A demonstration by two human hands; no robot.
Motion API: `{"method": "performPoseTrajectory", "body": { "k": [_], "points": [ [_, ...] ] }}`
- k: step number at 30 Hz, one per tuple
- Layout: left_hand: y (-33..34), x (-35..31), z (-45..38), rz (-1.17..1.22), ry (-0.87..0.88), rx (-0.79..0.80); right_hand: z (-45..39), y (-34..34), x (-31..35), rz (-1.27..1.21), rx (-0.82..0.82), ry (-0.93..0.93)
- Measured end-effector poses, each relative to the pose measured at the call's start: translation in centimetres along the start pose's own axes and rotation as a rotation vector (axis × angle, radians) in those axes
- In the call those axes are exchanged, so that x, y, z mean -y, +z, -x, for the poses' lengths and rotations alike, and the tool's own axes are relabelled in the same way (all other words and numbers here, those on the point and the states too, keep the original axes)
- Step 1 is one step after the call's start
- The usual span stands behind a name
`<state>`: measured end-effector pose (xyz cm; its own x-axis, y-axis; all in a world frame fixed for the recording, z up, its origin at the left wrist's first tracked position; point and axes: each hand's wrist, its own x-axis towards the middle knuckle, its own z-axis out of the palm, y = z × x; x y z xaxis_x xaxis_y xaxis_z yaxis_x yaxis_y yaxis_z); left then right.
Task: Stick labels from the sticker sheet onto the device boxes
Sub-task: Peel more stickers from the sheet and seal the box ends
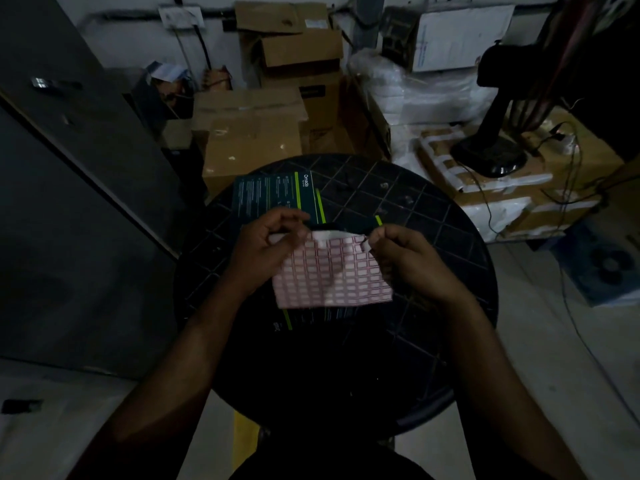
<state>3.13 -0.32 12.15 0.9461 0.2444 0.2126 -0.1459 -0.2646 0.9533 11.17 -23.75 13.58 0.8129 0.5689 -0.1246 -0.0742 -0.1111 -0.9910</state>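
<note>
A pink-and-white sticker sheet (332, 275) with a grid of small labels is held above the round black table (433, 216). My left hand (268, 244) grips the sheet's upper left corner. My right hand (412, 254) pinches a small white label (367, 244) at the sheet's upper right corner. Dark teal device boxes with green stripes lie on the table: one (273, 195) beyond my left hand, another (349, 221) mostly hidden behind the sheet. A dark box (311, 320) shows just under the sheet's near edge.
Brown cardboard cartons (252, 133) are stacked behind the table. White wrapped packages (426, 95) and taped boxes (498, 188) stand to the right, with a black fan base (488, 157) and trailing cables on them. A grey cabinet (69, 168) fills the left side.
</note>
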Motion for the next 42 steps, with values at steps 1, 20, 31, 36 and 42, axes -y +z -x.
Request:
{"method": "performPoseTrajectory", "body": {
  "k": [1,20,31,36,42],
  "points": [
    [0.1,0.0,0.0,0.002,0.009,0.012,0.2,-0.7,-0.1,-0.02,-0.004,0.009],
    [1.8,0.8,1.1,-0.521,0.097,-0.018,-1.9,-11.8,-20.4,0.837,-0.06,0.385],
    [2.2,0.5,1.5,-0.578,0.121,-0.045,1.3,-9.4,-23.9,0.667,0.018,0.362],
    [1.3,0.3,1.8,-0.607,0.158,0.067,1.5,-9.8,-23.3,0.602,-0.107,0.377],
    [-0.7,1.1,1.1,-0.596,0.13,0.16,0.5,-6.7,-14.8,0.396,-0.446,-0.088]
  ]
}}
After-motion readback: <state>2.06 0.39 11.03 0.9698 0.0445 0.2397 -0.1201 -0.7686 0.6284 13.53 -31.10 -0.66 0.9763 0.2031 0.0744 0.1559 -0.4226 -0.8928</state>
